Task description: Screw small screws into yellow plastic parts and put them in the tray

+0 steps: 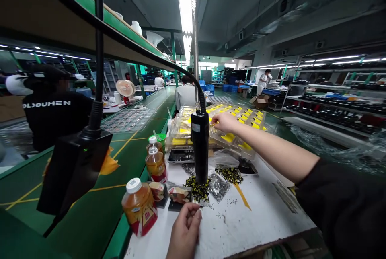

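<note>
My left hand [187,227] rests at the near side of the white worktable [265,214], fingers curled, thumb against forefinger; anything between them is too small to name. Just beyond it lies a pile of small black and yellow parts [196,190], beside a clear bag of tiny dark pieces [219,186]. Stretched forward, my right hand [225,122] pinches at a clear plastic tray [241,148] with yellow pieces [228,136] in its pockets. What its fingertips hold cannot be made out. A black electric screwdriver [200,146] hangs upright between my hands.
Drink bottles [140,208] line the left edge, near a phone-like device [181,156]. A yellow strip [243,197] lies on the right. A black box on a cable [74,170] hangs over the green conveyor [126,162]. People sit left [57,110] and ahead [185,95].
</note>
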A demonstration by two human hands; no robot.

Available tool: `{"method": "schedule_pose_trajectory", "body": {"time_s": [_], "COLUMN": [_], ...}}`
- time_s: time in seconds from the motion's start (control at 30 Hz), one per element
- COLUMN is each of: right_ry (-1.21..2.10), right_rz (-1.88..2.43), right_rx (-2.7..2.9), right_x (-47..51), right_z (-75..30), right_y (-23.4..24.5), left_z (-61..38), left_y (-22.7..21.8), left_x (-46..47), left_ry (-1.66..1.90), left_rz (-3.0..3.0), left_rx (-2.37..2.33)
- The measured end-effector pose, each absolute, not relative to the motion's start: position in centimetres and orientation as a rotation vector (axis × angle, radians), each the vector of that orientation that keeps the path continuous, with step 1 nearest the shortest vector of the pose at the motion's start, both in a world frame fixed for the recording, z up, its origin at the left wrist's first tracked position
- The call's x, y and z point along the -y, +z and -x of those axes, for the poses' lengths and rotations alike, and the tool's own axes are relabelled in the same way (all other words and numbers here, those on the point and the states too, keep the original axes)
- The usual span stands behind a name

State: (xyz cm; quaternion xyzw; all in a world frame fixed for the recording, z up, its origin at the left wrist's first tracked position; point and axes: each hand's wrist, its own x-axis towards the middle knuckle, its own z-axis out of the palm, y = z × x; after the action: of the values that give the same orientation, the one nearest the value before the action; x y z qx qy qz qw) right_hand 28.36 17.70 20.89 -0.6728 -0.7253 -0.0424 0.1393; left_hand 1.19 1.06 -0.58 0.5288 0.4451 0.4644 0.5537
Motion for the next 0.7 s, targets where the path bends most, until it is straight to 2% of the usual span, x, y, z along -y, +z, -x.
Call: {"method": "schedule_pose_trajectory", "body": {"time_s": [0.17,0.33,0.53,0.7], "right_ry": [-0.084,-0.313,-0.575,-0.756], "right_rz": [2.107,2.077,2.125,1.972], "right_rx": [2.278,2.249,2.16,2.275], "right_x": [-19.9,-18.3,-15.7,-15.4], "right_z": [-27.9,-26.6,-23.0,-23.0], "right_y": [21.7,22.1,17.8,15.5], "left_z": [-0.5,-0.3,-0.7,-0.7], "left_y": [-0.9,-1.8,-2.4,-2.9], "left_x": [-1.4,-1.7,-1.9,-2.3], "left_ry": [1.049,1.04,1.024,1.057], "left_rz": [-1.372,-1.39,-1.245,-1.226], "left_rx": [-1.021,-0.986,-0.921,-0.911]}}
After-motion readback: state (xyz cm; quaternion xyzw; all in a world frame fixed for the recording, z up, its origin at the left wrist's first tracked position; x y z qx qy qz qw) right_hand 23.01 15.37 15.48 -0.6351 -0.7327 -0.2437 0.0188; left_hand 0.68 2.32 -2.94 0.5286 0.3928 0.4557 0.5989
